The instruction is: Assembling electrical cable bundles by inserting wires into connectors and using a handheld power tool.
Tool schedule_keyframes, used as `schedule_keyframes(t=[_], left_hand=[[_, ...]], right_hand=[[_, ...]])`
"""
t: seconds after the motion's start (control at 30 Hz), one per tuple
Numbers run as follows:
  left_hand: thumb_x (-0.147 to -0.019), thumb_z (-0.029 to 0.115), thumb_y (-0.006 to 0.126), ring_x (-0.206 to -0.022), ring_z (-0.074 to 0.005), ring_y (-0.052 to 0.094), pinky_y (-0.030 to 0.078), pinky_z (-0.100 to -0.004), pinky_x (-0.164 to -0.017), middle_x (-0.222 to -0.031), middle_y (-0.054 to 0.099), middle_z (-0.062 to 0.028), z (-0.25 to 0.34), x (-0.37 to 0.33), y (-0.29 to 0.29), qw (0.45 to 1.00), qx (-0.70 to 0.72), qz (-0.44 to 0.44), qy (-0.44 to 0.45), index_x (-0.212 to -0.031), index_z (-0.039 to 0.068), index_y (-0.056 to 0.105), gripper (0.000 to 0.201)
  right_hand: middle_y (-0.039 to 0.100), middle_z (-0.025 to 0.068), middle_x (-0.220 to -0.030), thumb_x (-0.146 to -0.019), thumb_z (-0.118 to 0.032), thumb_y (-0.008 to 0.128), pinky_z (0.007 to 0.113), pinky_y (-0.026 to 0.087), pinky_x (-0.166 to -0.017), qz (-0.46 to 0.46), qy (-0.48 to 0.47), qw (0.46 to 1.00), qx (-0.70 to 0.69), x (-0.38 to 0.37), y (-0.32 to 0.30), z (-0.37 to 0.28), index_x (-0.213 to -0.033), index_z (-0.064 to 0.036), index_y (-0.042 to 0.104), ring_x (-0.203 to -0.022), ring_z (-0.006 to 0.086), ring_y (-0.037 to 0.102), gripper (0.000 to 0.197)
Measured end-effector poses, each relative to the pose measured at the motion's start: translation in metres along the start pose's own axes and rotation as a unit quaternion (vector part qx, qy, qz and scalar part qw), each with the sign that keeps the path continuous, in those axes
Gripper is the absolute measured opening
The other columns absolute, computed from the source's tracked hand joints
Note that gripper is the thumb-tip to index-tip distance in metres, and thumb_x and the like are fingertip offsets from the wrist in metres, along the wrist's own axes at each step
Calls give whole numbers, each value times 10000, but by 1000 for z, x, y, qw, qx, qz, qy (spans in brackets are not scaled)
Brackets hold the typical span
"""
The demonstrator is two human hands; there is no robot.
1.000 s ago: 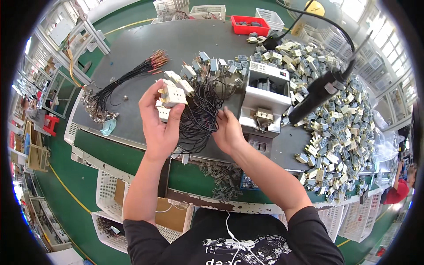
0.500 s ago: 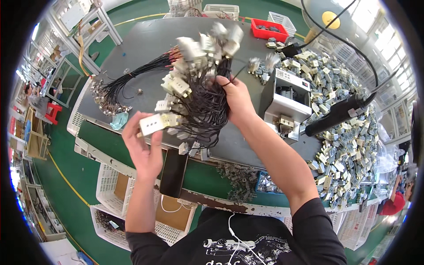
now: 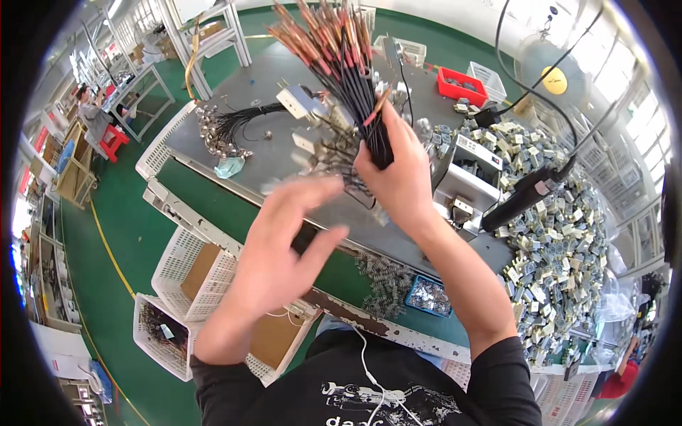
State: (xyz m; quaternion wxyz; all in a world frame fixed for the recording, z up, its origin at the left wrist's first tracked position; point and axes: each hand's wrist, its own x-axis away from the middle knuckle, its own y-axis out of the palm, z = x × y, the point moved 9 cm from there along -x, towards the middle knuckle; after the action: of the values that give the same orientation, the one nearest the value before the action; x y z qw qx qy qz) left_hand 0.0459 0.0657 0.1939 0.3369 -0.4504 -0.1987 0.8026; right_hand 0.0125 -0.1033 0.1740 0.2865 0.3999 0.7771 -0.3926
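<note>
Green floor (image 3: 117,199) shows toward nine o'clock. On the grey table (image 3: 273,160), a heap of loose connectors (image 3: 554,241) remains at three. The wire bundle (image 3: 348,78), already gathered, stands at twelve in the right hand's (image 3: 401,167) closed fingers. At eight, the blurred left hand (image 3: 277,241) gapes, contact unclear.

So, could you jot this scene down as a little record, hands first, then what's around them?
Right hand: closed around a bundle of black wires
Wire ends: reddish-brown, pointing away from the person
Left hand: open, blurred; whether it touches the pale connectors beyond it is unclear
Left on the grey table: second wire bundle, silvery pieces at its left end
Right: silver machine, large heap of pale and grey connectors
Far side: red bin
Near side: blue tray of small shiny parts
</note>
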Motion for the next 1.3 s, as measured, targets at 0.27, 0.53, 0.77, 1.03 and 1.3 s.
schedule_keyframes(t=[0.27,0.53,0.77,1.03,1.3], left_hand=[[-976,260,658,-1185,-203,561,453,-344,-998,-1265,583,-160,-24,-60,54,917,381,-13,-114,-1393,-50,365,596],[-991,174,628,-1052,-137,602,480,-309,-912,-1149,645,-78,-69,-85,85,897,419,46,-133,-1259,-4,486,351],[-967,112,619,-1037,-134,584,479,-297,-900,-1158,610,-74,-97,-67,109,899,398,43,-176,-1338,6,431,430],[-949,134,657,-1080,-138,566,461,-307,-950,-1180,598,-73,-122,-60,116,886,414,32,-206,-1316,-15,445,449],[-940,155,682,-1020,-140,604,492,-300,-901,-1119,627,-61,-124,-61,114,871,448,42,-196,-1298,-1,452,453]], right_hand=[[608,246,-1192,-774,-22,711,436,498,-908,20,-10,998,-57,33,-19,-15,-1403,52,435,-1081,412,614,691],[609,227,-1189,-808,-78,726,449,502,-886,-12,28,997,-73,14,-15,15,-1357,15,494,-1026,412,617,603],[690,93,-974,-847,-116,725,396,522,-825,67,-41,997,-28,-17,-40,-7,-1020,-49,711,-944,317,651,186],[689,139,-922,-824,-23,700,327,560,-718,-20,64,996,-60,-28,6,39,-960,2,683,-792,238,714,140],[690,105,-856,-797,-9,704,317,543,-717,26,56,997,-55,-32,8,46,-932,4,650,-757,211,689,146]])
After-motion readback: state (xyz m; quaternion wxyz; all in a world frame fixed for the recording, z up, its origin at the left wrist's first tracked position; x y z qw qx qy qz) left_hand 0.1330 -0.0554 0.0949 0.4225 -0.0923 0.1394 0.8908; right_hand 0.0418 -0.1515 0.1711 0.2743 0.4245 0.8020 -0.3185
